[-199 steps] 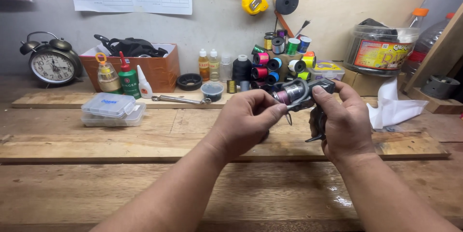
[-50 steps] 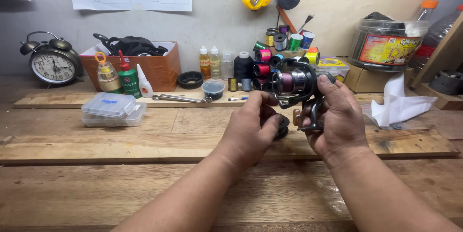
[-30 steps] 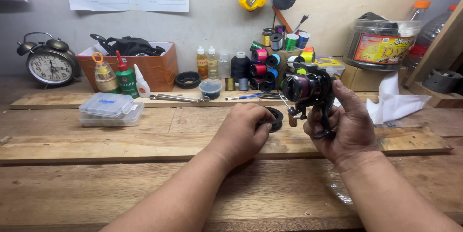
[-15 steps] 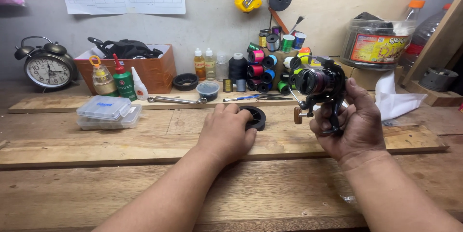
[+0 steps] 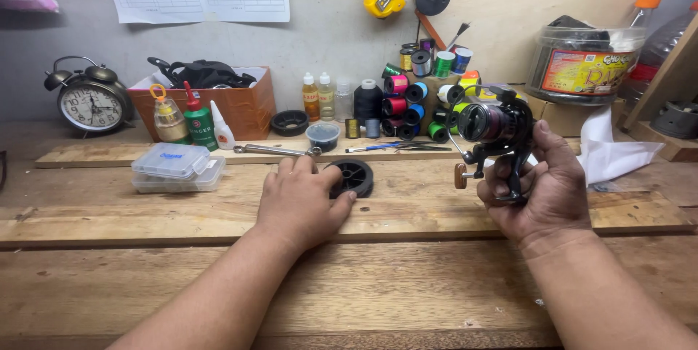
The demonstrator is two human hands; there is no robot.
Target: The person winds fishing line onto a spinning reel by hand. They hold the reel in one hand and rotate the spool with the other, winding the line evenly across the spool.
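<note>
We see the right hand [image 5: 542, 183] gripping a black fishing reel [image 5: 494, 128] by its foot, spool facing us (the small wooden knob hangs just left of the fingers). The left hand [image 5: 302, 197] lies palm down on the wooden surface [image 5: 436, 212], fingers loosely curled, fingertips touching a black spool [image 5: 352, 177] just beyond them. Further beyond sits a clear plastic box [image 5: 174, 168].

right hand [image 5: 542, 186] gripping fishing reel [image 5: 488, 126], left hand [image 5: 299, 201] on black spool [image 5: 352, 178]

Left hand [image 5: 302, 201] flat — right hand [image 5: 542, 190] curled, raised
</note>
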